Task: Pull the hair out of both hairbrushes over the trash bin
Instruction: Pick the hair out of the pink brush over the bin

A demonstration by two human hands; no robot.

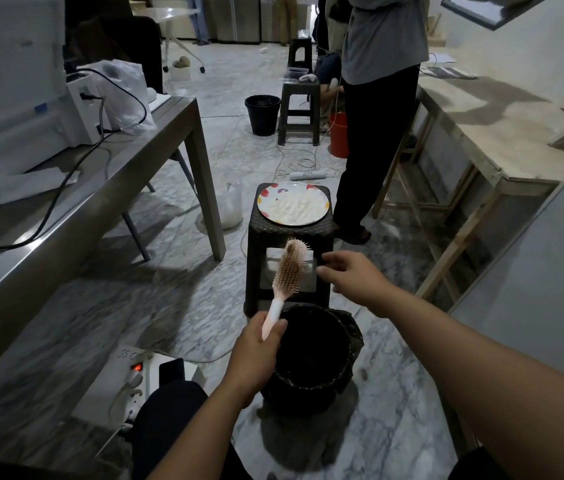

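Above the trash bin (311, 351) your left hand (256, 351) grips the pink hairbrush (289, 268), hair still in it, your loose-fingered empty right hand (353, 275) just beside; second brush unseen.

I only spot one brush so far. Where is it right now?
Centre of the head view: the left hand grips the pink brush by its handle, above the bin, with the right hand beside it.

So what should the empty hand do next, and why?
Probably the right hand should move a little left and pinch the hair clump near the hairbrush tip, because the left hand already holds the brush over the trash bin.
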